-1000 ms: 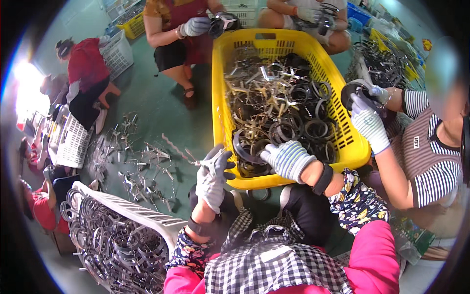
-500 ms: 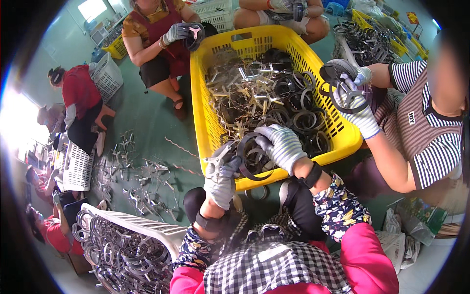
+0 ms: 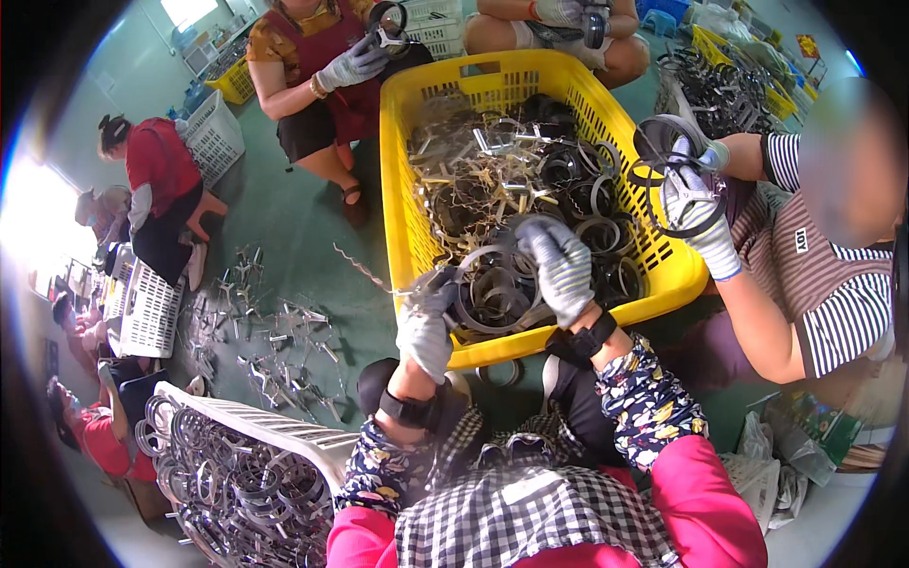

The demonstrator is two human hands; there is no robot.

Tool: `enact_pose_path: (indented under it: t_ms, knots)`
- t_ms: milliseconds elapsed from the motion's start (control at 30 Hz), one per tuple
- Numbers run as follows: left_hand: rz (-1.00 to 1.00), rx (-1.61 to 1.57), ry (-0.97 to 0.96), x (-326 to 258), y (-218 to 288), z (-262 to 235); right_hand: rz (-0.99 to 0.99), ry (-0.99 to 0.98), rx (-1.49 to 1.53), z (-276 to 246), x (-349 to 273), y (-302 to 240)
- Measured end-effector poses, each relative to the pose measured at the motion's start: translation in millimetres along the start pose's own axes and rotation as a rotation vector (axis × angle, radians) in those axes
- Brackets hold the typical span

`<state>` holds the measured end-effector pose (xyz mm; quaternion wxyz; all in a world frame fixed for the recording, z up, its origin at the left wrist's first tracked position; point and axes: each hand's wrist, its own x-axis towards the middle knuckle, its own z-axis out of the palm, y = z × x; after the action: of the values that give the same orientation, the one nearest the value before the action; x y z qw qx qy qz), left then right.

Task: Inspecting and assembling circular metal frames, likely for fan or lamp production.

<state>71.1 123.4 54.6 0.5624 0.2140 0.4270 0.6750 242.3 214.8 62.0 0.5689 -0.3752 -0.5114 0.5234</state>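
My left hand (image 3: 424, 327), in a striped work glove, is closed on a ring (image 3: 466, 308) at the front left of the yellow crate (image 3: 644, 301). A silvery metal piece shows at its fingers. The ring stands tilted over the crate, its face turned toward me. Just right of the ring is my gloved right hand (image 3: 561, 275), palm down, with dark fingertips bent; these are smeared, so whether they grip anything is unclear. Below both hands, the crate holds loose dark rings (image 3: 598, 235) and three-armed metal brackets (image 3: 502, 142).
A co-worker's gloved hands (image 3: 696, 199) hold a ring by the crate's right side; another person's glove (image 3: 355, 64) holds one at the far left. Metal brackets (image 3: 284, 374) lie on the green floor. A white crate (image 3: 275, 428) full of ringed parts stands at my left.
The ring at my left hand has turned to show its face more. My right hand has shifted slightly, fingers now bent and blurred. The whole view has moved a little.
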Motion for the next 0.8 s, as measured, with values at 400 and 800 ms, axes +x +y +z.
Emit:
enact_pose_path:
  t_ms: [400,800]
  knots:
    - [0.226,0.107,-0.137,-1,-17,-15,0.295,0.073,0.224,-10,-11,-76]
    - [0.277,0.401,0.042,-32,-3,4,-0.210,-0.140,-0.232,29,-21,-105]
